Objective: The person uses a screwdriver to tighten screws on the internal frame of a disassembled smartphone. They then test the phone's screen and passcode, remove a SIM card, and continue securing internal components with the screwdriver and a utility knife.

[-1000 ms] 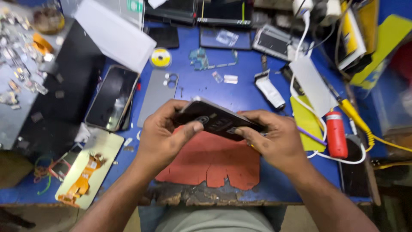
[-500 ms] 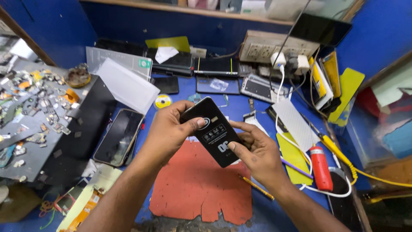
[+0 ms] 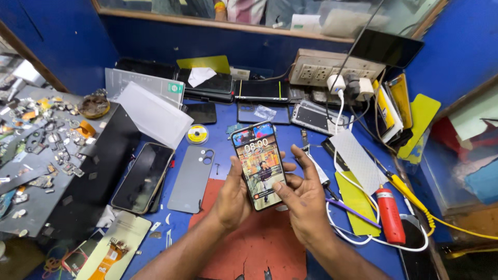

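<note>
I hold a smartphone [image 3: 259,165] upright over the blue workbench, its screen lit and facing me with a picture and a clock. My left hand [image 3: 232,197] grips its left edge and back. My right hand [image 3: 305,199] supports the lower right edge, thumb on the screen's bottom corner and fingers spread behind. Below my hands lies a red work mat [image 3: 249,249].
A grey phone back cover [image 3: 192,179] and a dark phone [image 3: 143,176] lie left of the mat. Small parts litter a grey tray [image 3: 36,150] at far left. A red canister [image 3: 389,215], yellow-handled tool [image 3: 410,192], white cable and power strip [image 3: 334,67] sit right and behind.
The phone was turned from back-facing to screen-facing and raised upright; its screen is now lit. The view tilted up, showing more of the bench's back.
</note>
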